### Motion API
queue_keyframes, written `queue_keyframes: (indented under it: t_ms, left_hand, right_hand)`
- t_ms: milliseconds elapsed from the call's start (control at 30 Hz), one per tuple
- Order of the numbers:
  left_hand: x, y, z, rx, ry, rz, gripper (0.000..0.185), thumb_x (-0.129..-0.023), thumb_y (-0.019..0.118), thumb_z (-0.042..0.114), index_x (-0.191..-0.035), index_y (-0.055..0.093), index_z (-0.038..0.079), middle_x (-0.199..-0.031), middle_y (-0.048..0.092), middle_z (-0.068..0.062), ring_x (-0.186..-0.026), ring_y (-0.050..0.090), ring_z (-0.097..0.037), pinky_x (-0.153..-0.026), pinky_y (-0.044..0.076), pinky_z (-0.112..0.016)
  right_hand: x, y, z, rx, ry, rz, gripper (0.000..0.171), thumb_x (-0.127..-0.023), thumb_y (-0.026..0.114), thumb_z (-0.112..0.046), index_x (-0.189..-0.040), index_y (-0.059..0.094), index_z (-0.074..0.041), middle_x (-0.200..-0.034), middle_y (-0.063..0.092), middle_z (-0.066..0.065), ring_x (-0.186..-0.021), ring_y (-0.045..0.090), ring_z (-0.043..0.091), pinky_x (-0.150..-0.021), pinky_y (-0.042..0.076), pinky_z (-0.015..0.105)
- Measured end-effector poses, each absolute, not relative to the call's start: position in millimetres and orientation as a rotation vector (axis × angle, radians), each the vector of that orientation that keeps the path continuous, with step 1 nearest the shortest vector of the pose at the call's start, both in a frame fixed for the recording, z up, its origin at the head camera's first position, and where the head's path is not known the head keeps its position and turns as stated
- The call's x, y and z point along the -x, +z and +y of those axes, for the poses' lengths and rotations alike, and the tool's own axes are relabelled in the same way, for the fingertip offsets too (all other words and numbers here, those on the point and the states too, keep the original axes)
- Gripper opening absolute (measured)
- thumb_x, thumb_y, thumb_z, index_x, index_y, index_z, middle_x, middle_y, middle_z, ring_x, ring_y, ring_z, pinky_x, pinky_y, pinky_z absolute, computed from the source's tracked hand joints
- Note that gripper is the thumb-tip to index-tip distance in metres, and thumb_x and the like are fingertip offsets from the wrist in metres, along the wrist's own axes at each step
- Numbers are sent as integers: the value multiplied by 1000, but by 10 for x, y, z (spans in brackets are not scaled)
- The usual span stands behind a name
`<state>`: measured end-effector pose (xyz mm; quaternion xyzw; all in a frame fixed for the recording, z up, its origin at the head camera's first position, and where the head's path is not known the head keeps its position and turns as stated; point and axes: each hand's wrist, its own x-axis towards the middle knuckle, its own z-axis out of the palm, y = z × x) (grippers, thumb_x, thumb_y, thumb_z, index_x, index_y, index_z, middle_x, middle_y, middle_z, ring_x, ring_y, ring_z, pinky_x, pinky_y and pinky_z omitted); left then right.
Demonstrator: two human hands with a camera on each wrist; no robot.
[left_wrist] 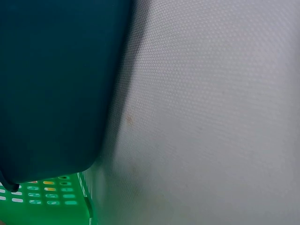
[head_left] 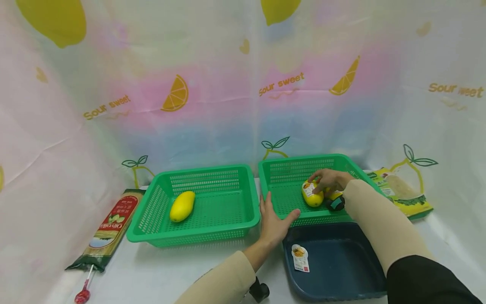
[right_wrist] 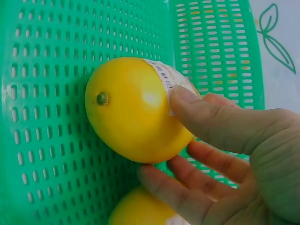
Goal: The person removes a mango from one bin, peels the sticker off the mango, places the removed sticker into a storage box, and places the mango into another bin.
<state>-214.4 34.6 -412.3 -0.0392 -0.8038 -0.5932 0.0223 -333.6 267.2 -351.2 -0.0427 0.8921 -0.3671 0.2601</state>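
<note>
My right hand (head_left: 329, 180) reaches into the right green basket (head_left: 273, 198) and holds a yellow oval fruit (right_wrist: 126, 112) with a white label. In the right wrist view its thumb (right_wrist: 206, 115) lies on the label and the fingers curl along the fruit's lower side. A second yellow fruit (right_wrist: 138, 208) lies just below, partly out of frame. My left hand (head_left: 274, 223) has its fingers spread at the near left corner of that basket.
The left green basket (head_left: 212, 230) holds a yellow mango (head_left: 182, 206). A dark blue tray (head_left: 341, 261) with a label card (head_left: 301, 258) stands in front of the right basket. An Olivoila packet (head_left: 114, 228) and a lollipop (head_left: 82, 295) lie left, a yellow-green packet (head_left: 402, 192) right.
</note>
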Motion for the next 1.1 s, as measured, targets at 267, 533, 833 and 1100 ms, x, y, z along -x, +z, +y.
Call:
queue_keyframes:
  t_ms: [267, 533, 833, 1100]
  left_hand:
    - [2145, -4138, 341, 127, -1843, -2494, 100, -85, 72, 52, -159, 15, 16, -166, 0, -18, -147, 23, -47, -109, 32, -66]
    - [2163, -4127, 340, 141, -1847, -2501, 100, -86, 70, 53, -159, 14, 16, -166, -1, -18, -148, 21, -47, -110, 31, -66]
    - [2166, -4117, 345, 155, -1860, -2495, 98, -88, 68, 50, -159, 12, 15, -166, -4, -18, -149, 18, -47, -111, 30, -66]
    - [2168, -4116, 350, 146, -1849, -2494, 97, -88, 69, 48, -159, 13, 14, -165, -2, -20, -148, 19, -47, -112, 30, -65]
  right_hand:
    - [3353, -3592, 2698, 87, -1022, 2388, 62, -94, 66, -11, -148, 37, -5, -148, 28, 35, -120, 56, 43, -86, 58, 42]
    - [3352, -3599, 2720, 99, -1082, 2331, 62, -96, 63, -12, -150, 33, -5, -147, 28, 36, -109, 64, 41, -84, 58, 42]
    - [3377, -3635, 2741, 94, -1107, 2306, 64, -95, 65, -14, -149, 32, -5, -145, 29, 35, -109, 65, 41, -82, 58, 41]
    - [3390, -3626, 2736, 113, -1125, 2308, 65, -95, 65, -16, -150, 32, -4, -145, 29, 35, -107, 65, 38, -82, 59, 41]
